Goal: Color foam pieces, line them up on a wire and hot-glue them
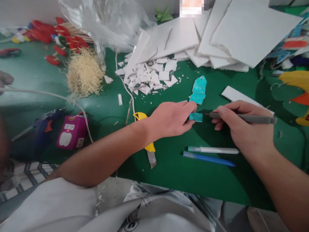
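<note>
straw clump [84,74] left of foam scraps [149,77] | foam sheets [253,30] behind foam scraps | two pens [214,150] before small piece [196,117] in left hand [169,119]

"How is your left hand [169,119]?"
"I've got its back up, thumb [187,127] and index finger [192,105] pinching, tips towards my right hand [246,125]. My left forearm [111,151] slants back from it."
"And the right?"
"Near the left, in a writing grip, with the lower fingers [218,124] curled under. My right forearm [292,183] runs back and outward from that hand."
</note>
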`<state>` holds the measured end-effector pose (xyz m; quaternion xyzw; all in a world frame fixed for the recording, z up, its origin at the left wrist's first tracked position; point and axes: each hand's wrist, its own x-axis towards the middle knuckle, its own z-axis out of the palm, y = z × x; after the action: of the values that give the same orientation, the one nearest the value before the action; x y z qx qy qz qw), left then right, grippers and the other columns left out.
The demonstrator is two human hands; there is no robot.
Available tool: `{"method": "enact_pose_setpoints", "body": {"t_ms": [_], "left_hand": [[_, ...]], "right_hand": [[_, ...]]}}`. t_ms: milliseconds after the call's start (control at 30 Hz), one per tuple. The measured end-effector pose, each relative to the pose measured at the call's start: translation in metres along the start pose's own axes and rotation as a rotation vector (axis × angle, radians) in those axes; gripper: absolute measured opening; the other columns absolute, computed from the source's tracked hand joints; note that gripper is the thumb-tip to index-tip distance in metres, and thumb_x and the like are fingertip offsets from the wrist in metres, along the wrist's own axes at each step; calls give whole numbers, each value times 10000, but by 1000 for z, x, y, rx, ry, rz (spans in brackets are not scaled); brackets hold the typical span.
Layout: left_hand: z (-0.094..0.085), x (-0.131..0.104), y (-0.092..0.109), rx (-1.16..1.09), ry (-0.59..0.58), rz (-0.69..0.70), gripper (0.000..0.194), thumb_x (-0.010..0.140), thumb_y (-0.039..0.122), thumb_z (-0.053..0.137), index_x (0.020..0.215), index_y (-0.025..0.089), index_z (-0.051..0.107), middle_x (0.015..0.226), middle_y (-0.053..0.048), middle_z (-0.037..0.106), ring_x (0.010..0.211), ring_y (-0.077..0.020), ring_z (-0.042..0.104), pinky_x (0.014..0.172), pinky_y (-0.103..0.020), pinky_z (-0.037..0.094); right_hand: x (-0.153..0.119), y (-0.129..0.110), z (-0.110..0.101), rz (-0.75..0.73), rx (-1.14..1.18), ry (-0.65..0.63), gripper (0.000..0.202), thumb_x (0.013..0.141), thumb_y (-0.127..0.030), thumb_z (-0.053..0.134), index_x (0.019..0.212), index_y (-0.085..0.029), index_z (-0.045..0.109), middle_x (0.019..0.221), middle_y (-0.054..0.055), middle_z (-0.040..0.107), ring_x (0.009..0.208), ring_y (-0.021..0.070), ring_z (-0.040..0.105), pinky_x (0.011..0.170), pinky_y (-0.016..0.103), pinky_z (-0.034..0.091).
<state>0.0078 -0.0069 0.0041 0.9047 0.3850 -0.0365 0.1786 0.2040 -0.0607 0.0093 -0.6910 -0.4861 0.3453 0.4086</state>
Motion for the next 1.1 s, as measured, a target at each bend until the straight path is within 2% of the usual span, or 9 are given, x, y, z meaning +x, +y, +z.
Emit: {"method": "enact_pose_setpoints", "body": {"t_ms": [167,533,933,1100], "left_hand": [[1,0,0,9,15,0,265,1035,401,534,1213,227,626,1026,3,762,829,-179,703,619,-309,354],[1,-1,0,2,29,7,263,1028,391,550,1212,224,637,1032,1,761,850,-184,711,623,-312,355],[0,1,-1,-8,11,7,272,1029,391,545,1222,224,637,1032,2,756,843,-187,703,625,-311,356],[1,1,-2,-14,25,13,260,1022,391,537,1198,228,635,1018,-1,760,838,-187,706,622,-314,362]], "right_hand": [[-1,2,2,30,-29,35,159,797,-320,769,676,-226,726,573,16,692,470,156,633,475,277,533],[-3,-5,3,61,-35,32,169,813,-232,751,648,-246,717,544,-3,684,474,162,656,469,265,540],[-3,-1,4,59,-18,34,140,792,-258,763,660,-239,719,564,2,690,480,156,648,470,265,540],[-5,10,3,-12,-6,52,126,821,-319,774,715,-255,749,610,3,703,492,163,639,478,293,540]]}}
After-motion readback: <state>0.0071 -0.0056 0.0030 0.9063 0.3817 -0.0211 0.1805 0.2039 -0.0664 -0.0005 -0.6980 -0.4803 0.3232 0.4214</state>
